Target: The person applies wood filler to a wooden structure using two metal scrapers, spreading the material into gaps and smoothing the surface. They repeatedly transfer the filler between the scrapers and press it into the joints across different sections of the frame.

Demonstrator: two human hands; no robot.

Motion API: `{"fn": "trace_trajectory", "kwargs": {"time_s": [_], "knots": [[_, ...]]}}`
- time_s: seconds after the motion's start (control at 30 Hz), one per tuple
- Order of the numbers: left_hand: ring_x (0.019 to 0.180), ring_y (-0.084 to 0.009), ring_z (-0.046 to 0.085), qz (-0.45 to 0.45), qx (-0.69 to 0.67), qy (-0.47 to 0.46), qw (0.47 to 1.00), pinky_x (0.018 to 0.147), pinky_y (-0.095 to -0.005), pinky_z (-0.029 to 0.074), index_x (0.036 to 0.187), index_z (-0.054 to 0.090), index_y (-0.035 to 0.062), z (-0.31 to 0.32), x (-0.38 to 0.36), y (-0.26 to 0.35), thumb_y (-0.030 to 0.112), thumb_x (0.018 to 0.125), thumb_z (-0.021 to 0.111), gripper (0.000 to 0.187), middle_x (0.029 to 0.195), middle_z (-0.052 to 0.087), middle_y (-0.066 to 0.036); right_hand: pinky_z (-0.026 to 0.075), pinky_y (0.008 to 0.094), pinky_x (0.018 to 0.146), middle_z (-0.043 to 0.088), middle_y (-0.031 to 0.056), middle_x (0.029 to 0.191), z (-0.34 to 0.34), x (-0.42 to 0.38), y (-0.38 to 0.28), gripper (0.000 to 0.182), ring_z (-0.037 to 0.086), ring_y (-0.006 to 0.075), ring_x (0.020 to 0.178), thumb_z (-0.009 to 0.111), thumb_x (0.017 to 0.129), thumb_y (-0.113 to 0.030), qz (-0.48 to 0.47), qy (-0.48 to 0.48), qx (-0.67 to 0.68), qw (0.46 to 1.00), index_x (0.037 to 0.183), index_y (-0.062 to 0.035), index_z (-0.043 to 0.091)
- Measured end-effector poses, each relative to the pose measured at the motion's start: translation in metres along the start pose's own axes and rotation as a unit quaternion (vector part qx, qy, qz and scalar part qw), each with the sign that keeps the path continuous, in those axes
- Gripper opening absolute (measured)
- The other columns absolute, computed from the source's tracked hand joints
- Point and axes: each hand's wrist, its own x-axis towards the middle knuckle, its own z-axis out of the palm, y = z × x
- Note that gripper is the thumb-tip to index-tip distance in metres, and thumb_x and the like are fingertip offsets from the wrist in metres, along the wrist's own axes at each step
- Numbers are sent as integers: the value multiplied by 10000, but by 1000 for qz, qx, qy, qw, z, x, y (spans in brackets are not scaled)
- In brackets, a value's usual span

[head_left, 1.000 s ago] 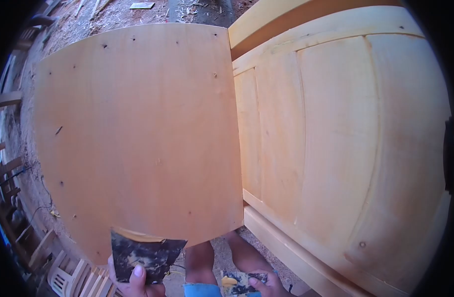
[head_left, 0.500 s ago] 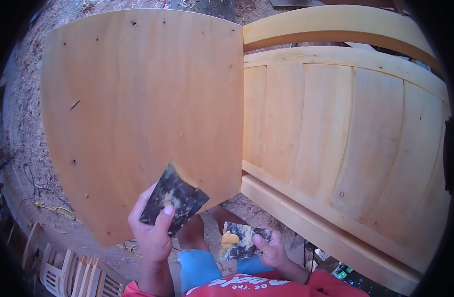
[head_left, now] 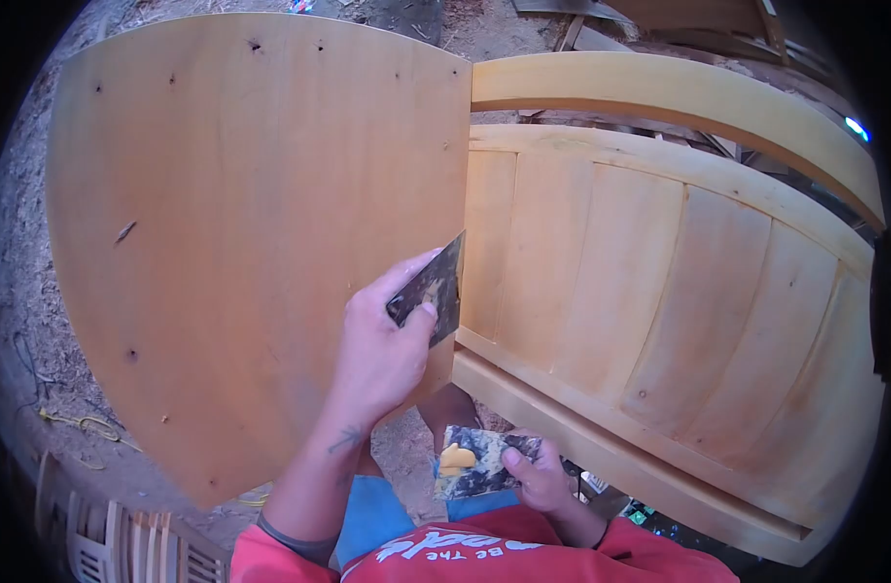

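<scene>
My left hand (head_left: 382, 335) grips a dark, stained putty spreader (head_left: 439, 290), thumb on its near face. The spreader's edge is right at the right-hand edge of a large, smooth wooden panel (head_left: 241, 214) with a curved top and several dark holes. Lower down, in front of my shirt, my right hand (head_left: 544, 476) pinches a second flat, smeared plate (head_left: 486, 480). A lump of yellow putty (head_left: 456, 457) sits on that plate's left part. Right of the panel, a paneled wooden frame (head_left: 649, 282) joins it at an angle.
A curved wooden rail (head_left: 659, 87) spans above the paneled frame, and a straight lower rail (head_left: 601, 457) runs beneath it. Slatted wooden pieces (head_left: 144, 544) stand at the lower left. A yellow cord (head_left: 86, 424) lies on the shaving-strewn ground.
My left hand has moved up and right with its spreader, from the panel's lower part to its right edge. My right hand with the putty plate stays nearly where it was.
</scene>
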Motion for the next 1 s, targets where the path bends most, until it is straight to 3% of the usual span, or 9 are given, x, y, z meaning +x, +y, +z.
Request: {"fn": "trace_trajectory", "kwargs": {"time_s": [0.2, 0.3, 0.43, 0.57, 0.7, 0.83, 0.87, 0.97, 1.0], "knots": [[895, -331, 643, 33, 117, 27, 992, 823, -347, 483, 1123, 571, -50, 16, 51, 10, -3, 763, 460, 380, 947, 642, -247, 449, 224, 707, 614, 30, 867, -2, 0, -18, 266, 541, 65, 772, 563, 920, -208, 2, -43, -29, 999, 1037, 32, 566], [794, -117, 588, 54, 222, 23, 973, 734, -263, 476, 1147, 565, -42, 38, 53, 15, -32, 773, 466, 387, 909, 653, -95, 441, 215, 681, 610, 26, 856, 6, 2, -31, 276, 528, 57, 749, 568, 919, -218, 5, -39, -22, 999, 1034, 32, 565], [828, -117, 592, 1, 35, -104, 994, 778, -258, 473, 1148, 570, -33, 23, 44, 24, -30, 790, 468, 373, 930, 650, -80, 424, 204, 653, 604, 18, 843, 9, 4, -35, 281, 512, 49, 726, 566, 920, -225, 3, -47, -22, 999, 1032, 33, 563], [831, -105, 577, 1, 89, -7, 996, 768, -250, 476, 1143, 575, -38, 17, 73, 20, -46, 784, 496, 368, 934, 637, -57, 423, 200, 643, 606, 15, 827, 5, 2, -34, 296, 516, 49, 718, 562, 921, -241, -9, -52, -49, 997, 1031, 34, 563], [810, -79, 575, -47, 34, -146, 988, 740, -246, 480, 1125, 584, -46, 17, 62, 46, -41, 790, 486, 349, 896, 639, -45, 421, 198, 637, 605, 15, 811, 9, 0, -39, 309, 516, 51, 708, 565, 917, -263, 5, -34, -30, 999, 1016, 29, 570], [775, -73, 569, -9, 124, -45, 991, 715, -243, 479, 1118, 589, -42, 15, 87, 48, -21, 804, 511, 325, 875, 636, -29, 427, 204, 641, 609, 19, 813, 10, 0, -40, 294, 525, 56, 710, 562, 918, -251, -12, -30, -43, 999, 1014, 26, 567], [761, -77, 575, 78, 242, 8, 967, 699, -246, 483, 1114, 588, -46, 19, 90, 45, -1, 814, 521, 311, 877, 643, -34, 430, 208, 644, 610, 21, 814, 11, 0, -41, 285, 529, 58, 711, 559, 920, -242, -25, -28, -53, 998, 1017, 25, 565], [767, -103, 606, 82, 95, -112, 986, 714, -247, 489, 1107, 592, -47, 16, 83, 39, 14, 814, 536, 304, 903, 655, -58, 446, 227, 679, 611, 28, 834, 29, 1, -55, 273, 544, 67, 740, 547, 924, -220, -68, 35, 13, 997, 1041, 27, 547], [817, -132, 626, -21, -86, -145, 985, 746, -256, 497, 1111, 580, -56, 10, 68, 53, 21, 813, 557, 309, 934, 657, -89, 478, 273, 770, 623, 73, 938, 29, 4, -51, 270, 591, 110, 841, 511, 938, -179, -61, 53, 96, 992, 1098, 37, 524]]}}
